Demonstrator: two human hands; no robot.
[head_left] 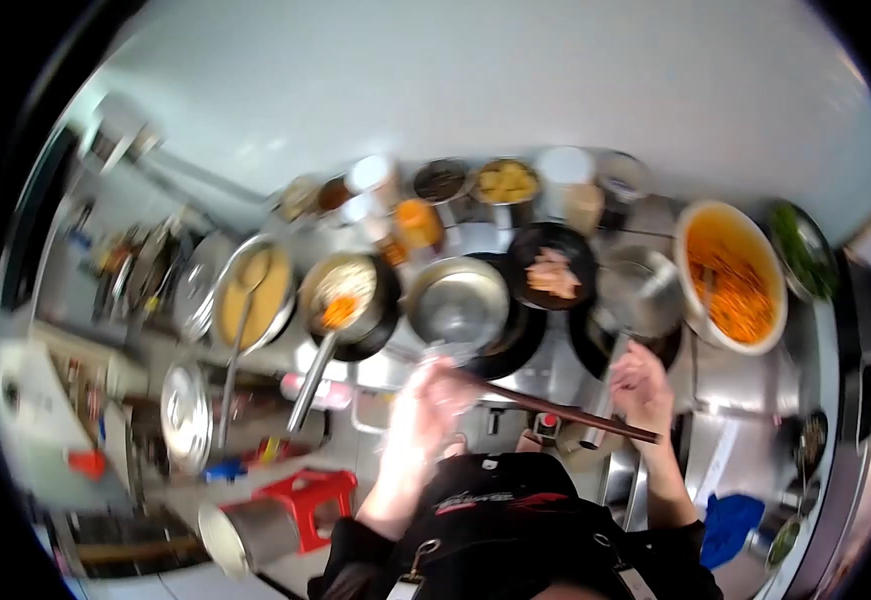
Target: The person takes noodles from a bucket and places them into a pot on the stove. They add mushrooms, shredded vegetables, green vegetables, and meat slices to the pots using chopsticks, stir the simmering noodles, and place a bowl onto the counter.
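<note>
My left hand (425, 398), in a clear plastic glove, is blurred but closed around one end of a long dark-brown stick (565, 408), perhaps chopsticks. The stick slants down to the right, across a saucepan's handle. Just beyond this hand stands a metal pan (457, 302) with clear liquid. Curled fingers of my right hand (642, 385) are at the handle of another saucepan (639, 292), over a dark wok; the exact grip is blurred. Between these pans, a black pan (552, 265) holds pinkish meat slices.
On the left are a pan (350, 290) with pale and orange food and a bowl (255, 292) of yellow liquid with a ladle. At right stands a large tub (688, 300) of orange shreds. Containers (565, 175) line the wall. A red stool (305, 508) stands below left.
</note>
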